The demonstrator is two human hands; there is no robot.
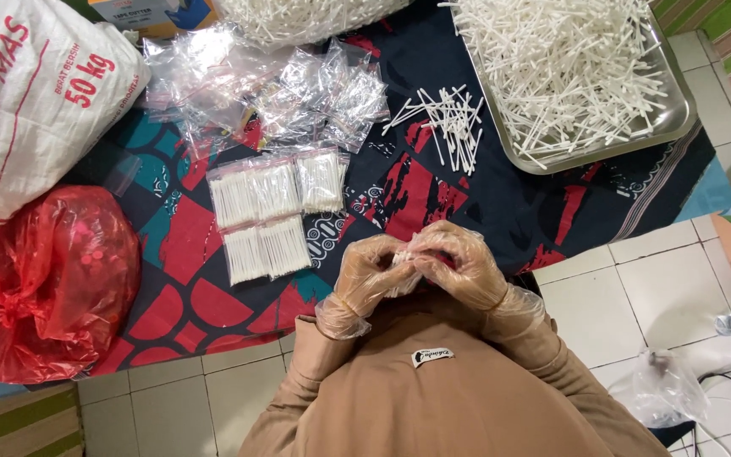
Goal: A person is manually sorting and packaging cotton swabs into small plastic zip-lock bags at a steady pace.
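Observation:
Both my hands wear thin clear plastic gloves and meet just above my brown sleeves. My left hand (367, 272) and my right hand (458, 262) together pinch a small clear packet (406, 254) with white sticks in it; its contents are mostly hidden by my fingers. Ahead of my left hand lie several filled packets of white cotton swabs (268, 210) in two rows on a dark patterned cloth (408, 190). A loose bunch of swabs (450, 123) lies ahead of my right hand.
A metal tray (674, 118) heaped with white swabs sits at the far right. Empty clear zip bags (264, 89) pile at the back. A white sack (23, 110) and a red plastic bag (44, 283) stand at left. White floor tiles (636, 296), a clear bag and cables lie at right.

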